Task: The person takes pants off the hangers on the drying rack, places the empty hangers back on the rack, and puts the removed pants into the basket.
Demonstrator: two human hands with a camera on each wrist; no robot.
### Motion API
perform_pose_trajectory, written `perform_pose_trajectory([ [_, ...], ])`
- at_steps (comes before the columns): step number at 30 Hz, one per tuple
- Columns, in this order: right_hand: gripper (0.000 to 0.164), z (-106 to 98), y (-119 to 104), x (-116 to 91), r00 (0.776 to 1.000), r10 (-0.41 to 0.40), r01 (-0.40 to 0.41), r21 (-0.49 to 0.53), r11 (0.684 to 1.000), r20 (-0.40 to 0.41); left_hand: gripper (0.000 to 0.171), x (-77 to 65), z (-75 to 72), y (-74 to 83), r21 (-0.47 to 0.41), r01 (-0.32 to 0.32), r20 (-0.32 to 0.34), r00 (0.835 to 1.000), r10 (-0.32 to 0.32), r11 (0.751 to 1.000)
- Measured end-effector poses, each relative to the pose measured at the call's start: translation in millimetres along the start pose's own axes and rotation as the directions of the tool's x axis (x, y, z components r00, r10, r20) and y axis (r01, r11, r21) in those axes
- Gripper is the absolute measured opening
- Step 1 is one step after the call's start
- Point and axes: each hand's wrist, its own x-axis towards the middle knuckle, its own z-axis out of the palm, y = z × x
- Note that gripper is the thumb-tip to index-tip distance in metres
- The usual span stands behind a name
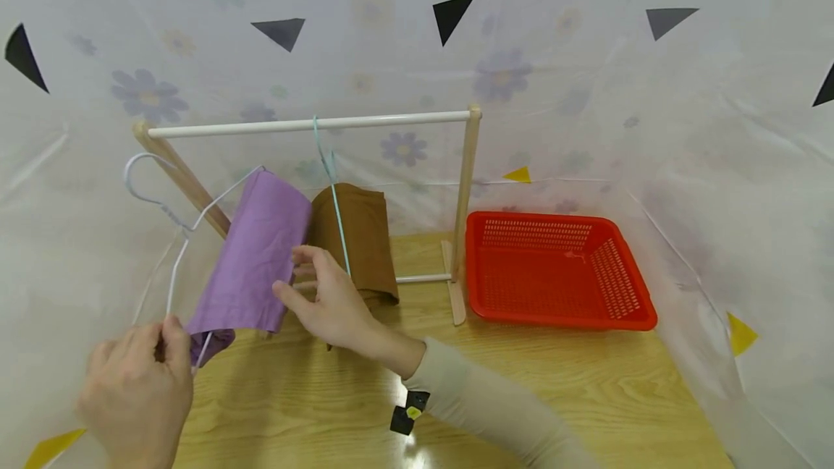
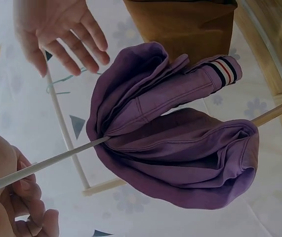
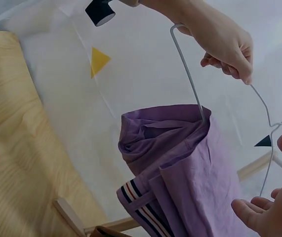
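My left hand grips one end of a white wire clothes hanger, whose hook points up and left. Draped over its lower bar is a folded purple garment; striped trim on it shows in both wrist views. Just right of the cloth, my right hand is held with fingers spread and slightly bent. In the left wrist view that right hand is empty, palm showing. Behind it a folded brown garment hangs on a light-teal hanger from the rack.
A rack with a white top bar and wooden posts stands at the back of the wood-grain table. To its right sits a red plastic basket with perforated sides. Flower-patterned sheeting surrounds the table.
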Motion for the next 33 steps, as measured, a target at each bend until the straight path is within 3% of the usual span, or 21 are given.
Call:
perform_pose_trajectory([
  [6,0.066,22.6,7.7,3.3,0.989,0.145,-0.144,0.1,0.984,0.004,0.048,0.9,-2.9,1.1,-0.008,-0.001,-0.009,1.0,0.001,1.0],
  [11,0.065,39.5,18.2,3.7,0.962,0.27,-0.259,0.204,0.944,-0.031,0.047,0.5,-4.4,2.8,-0.009,0.009,-0.023,1.0,-0.009,1.0],
  [18,0.062,54.4,29.6,5.8,0.918,0.385,-0.344,0.284,0.895,-0.1,0.045,0.6,-5.3,3.0,-0.023,0.005,-0.039,0.999,-0.006,1.0],
  [24,0.063,67.6,34.7,6.9,0.863,0.497,-0.424,0.407,0.809,-0.089,0.045,-0.3,-6.7,3.0,-0.015,0.003,-0.036,0.999,-0.004,1.0],
  [29,0.055,74.9,38.1,8.4,0.846,0.529,-0.437,0.475,0.764,-0.072,0.045,-0.1,-6.8,5.9,-0.025,0.013,-0.054,0.998,-0.014,1.0],
  [33,0.052,79.2,45.7,10.6,0.829,0.559,-0.444,0.591,0.674,-0.014,0.045,0.4,-7.3,8.2,-0.036,0.016,-0.064,0.998,-0.018,0.999],
])
